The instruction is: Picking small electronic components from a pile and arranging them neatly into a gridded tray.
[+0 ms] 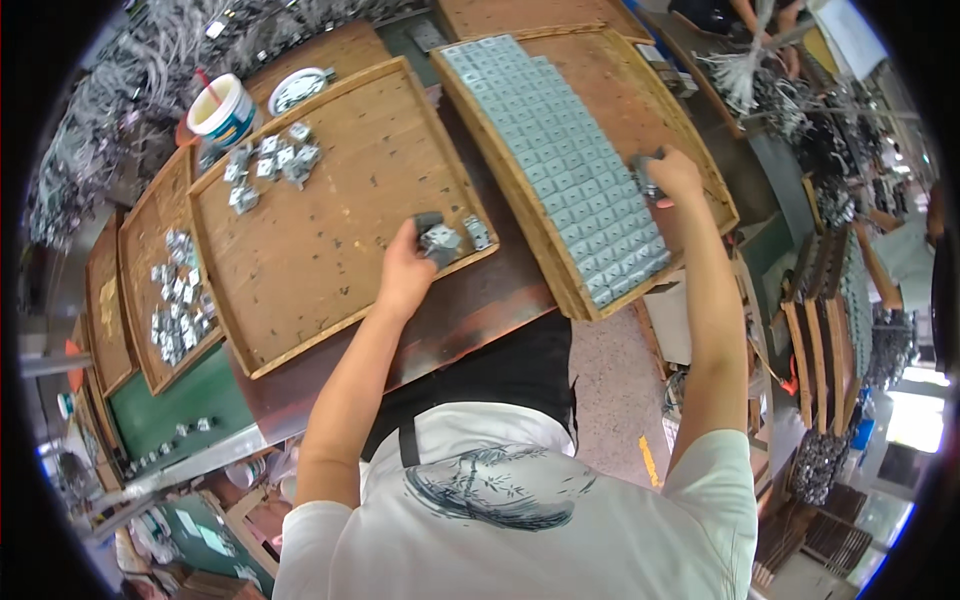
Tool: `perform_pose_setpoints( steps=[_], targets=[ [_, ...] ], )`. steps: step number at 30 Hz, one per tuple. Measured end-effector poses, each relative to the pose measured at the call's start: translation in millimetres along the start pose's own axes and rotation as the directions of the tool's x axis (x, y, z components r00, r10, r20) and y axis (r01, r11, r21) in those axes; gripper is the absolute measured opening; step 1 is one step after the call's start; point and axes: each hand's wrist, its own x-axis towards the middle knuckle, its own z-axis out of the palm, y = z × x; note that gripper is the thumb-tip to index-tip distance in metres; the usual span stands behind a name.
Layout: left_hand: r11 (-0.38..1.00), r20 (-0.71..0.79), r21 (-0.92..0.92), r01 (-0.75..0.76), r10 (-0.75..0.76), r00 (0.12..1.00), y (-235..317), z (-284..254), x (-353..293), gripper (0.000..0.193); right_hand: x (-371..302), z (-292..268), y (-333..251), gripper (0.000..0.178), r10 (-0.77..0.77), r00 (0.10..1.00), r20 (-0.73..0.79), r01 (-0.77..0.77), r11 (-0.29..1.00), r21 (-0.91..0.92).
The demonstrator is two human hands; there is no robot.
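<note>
My left hand (408,268), with dark covers on its fingertips, is closed around small silver metal blocks (440,238) at the near right corner of a shallow wooden tray (330,215). Just right of the fingers, another metal block (477,232) lies against the tray's rim. Over a second wooden tray, my right hand (676,177) has its fingers bent together at the right edge of tightly packed rows of grey metal blocks (580,165). What sits between those fingers is partly hidden and I cannot make it out.
Loose metal blocks (285,158) sit at the left tray's far left corner, near a white tub (222,108) and a bowl of small parts (298,92). More blocks fill a further tray (140,250) at left. A co-worker's hand (790,55) shows at the far right.
</note>
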Motion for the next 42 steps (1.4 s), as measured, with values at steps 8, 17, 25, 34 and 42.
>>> perform_pose_setpoints(
  steps=[8, 17, 25, 34, 42],
  targets=[
    [0.939, 0.048, 0.341, -0.035, 0.020, 0.999, 13, 5, -4, 0.051, 32, 2, 34, 0.033, -0.148, 0.989, 0.002, 0.123, 0.832, 0.541],
    [0.963, 0.206, -0.237, 0.128, -0.079, 0.975, 18, 5, 0, 0.058, -88, 5, 0, 0.034, -0.517, 0.856, 0.002, 0.222, 0.370, 0.902],
    [0.944, 0.293, -0.202, 0.259, -0.194, 0.936, 17, -3, 8, 0.059, -141, 52, -3, 0.041, -0.568, 0.823, 0.014, 0.095, 0.163, 0.982],
    [0.990, 0.451, -0.008, 0.140, -0.121, 0.884, 12, -12, 20, 0.053, -168, 72, -13, 0.038, -0.632, 0.775, -0.002, 0.029, 0.034, 0.999],
    [0.680, 0.412, 0.692, -0.240, -0.099, 0.906, 45, -12, 13, 0.054, -179, 85, -14, 0.041, -0.577, 0.814, 0.064, -0.046, 0.045, 0.998]
  ],
)
